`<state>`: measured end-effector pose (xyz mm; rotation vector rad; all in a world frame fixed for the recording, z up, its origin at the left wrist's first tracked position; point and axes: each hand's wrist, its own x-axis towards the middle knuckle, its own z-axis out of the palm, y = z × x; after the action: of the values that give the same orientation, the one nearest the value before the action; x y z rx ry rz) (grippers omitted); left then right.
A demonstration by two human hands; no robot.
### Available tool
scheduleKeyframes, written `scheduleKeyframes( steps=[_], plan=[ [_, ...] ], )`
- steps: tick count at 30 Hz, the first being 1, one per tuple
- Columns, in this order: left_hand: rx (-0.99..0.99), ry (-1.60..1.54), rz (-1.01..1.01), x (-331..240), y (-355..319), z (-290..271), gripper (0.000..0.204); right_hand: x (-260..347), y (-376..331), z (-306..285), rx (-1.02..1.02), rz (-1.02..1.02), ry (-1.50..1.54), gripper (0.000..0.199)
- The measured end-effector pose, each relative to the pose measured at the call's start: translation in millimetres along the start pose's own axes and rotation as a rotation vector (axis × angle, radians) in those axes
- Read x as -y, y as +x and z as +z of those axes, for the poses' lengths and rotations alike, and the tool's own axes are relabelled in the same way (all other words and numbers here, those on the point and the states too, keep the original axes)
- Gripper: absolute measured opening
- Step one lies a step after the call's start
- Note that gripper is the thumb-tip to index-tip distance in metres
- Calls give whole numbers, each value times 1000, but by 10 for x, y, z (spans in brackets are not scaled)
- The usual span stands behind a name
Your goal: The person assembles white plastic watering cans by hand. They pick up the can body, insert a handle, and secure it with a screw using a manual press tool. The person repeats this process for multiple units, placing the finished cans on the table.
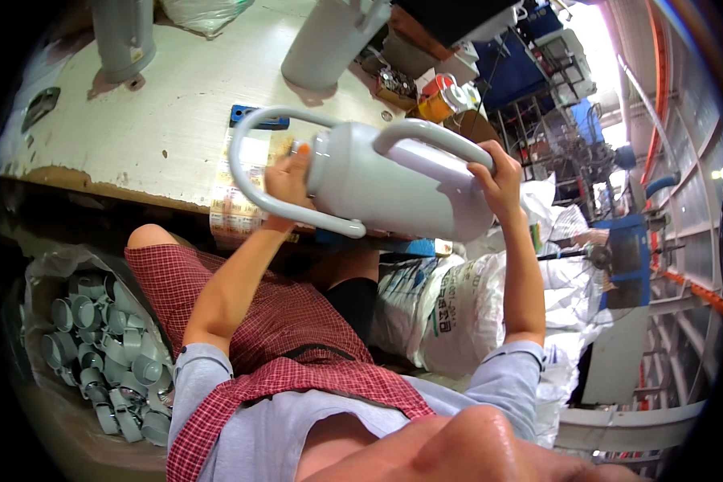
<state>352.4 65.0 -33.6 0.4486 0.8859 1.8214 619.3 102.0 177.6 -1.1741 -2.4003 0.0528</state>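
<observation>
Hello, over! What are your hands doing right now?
Left hand gripping grey jug neck. Right hand on its handle. Nothing in the way.

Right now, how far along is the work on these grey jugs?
Done, it seems: two grey jugs stand upright on the workbench. In hand: a third jug lies sideways, the left hand at its top by the loop handle, the right hand on its side handle. Left: a bag of grey caps by the knee.
</observation>
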Motion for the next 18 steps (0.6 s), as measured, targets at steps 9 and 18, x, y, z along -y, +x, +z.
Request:
scheduleKeyframes(
  steps=[9, 18],
  plan=[
    [-112, 501, 302, -1331, 95, -966, 43, 198, 784, 838, -204, -545, 207, 43],
    [-35, 170, 200, -2250, -634, -1856, 61, -485, -1488, 1278, 145, 397, 189, 18]
  ],
)
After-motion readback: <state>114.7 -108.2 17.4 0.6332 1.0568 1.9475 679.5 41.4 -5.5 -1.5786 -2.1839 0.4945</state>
